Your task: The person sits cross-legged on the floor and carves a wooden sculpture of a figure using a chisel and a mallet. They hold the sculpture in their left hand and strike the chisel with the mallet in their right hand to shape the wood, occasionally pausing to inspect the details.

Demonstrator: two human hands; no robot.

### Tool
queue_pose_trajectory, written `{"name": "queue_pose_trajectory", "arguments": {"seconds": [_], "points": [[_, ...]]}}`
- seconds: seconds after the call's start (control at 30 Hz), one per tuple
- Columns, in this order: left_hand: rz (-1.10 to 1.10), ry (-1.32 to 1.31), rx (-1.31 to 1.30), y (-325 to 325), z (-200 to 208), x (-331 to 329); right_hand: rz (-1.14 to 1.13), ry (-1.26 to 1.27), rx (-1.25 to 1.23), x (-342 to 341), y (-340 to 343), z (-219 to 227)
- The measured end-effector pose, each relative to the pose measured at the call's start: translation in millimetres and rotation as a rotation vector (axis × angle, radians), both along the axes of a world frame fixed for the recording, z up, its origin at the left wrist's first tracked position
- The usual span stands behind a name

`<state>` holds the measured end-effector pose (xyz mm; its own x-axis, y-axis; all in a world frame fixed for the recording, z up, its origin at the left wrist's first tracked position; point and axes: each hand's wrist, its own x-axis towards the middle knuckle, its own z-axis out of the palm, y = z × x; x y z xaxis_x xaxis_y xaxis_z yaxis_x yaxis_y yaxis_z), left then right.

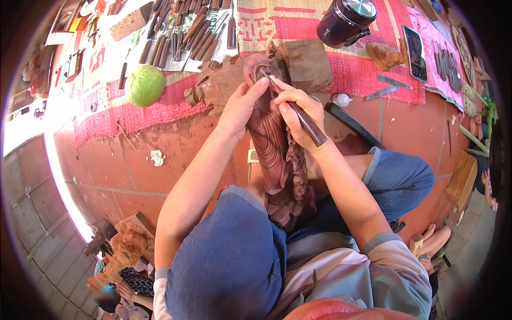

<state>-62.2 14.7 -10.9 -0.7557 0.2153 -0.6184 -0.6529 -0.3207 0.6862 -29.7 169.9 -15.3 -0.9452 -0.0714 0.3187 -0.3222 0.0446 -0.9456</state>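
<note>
A reddish-brown wooden carving of a robed figure stands between my legs, tilted away from me, its head end against rough wood blocks. My left hand is closed around the side of its upper part, the thumb beside the tool's tip. My right hand grips a carving chisel by its dark wooden handle. The chisel's metal tip meets the carving near the head, close to my left thumb. Most of my left fingers are hidden behind the carving.
Rows of dark-handled chisels lie on a cloth at the far left. Nearby sit a green round fruit, a wood block, a dark jar and a phone. Other people's hands show at the lower edges.
</note>
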Motion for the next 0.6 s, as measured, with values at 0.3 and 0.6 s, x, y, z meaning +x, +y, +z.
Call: {"name": "queue_pose_trajectory", "arguments": {"seconds": [0.3,0.6], "points": [[0.012,0.005,0.024,3,0,0,-0.054,-0.126,-0.143,-4,-5,15],[-0.017,-0.034,0.027,0,-3,-1,-0.056,-0.127,-0.114,-8,-9,24]]}}
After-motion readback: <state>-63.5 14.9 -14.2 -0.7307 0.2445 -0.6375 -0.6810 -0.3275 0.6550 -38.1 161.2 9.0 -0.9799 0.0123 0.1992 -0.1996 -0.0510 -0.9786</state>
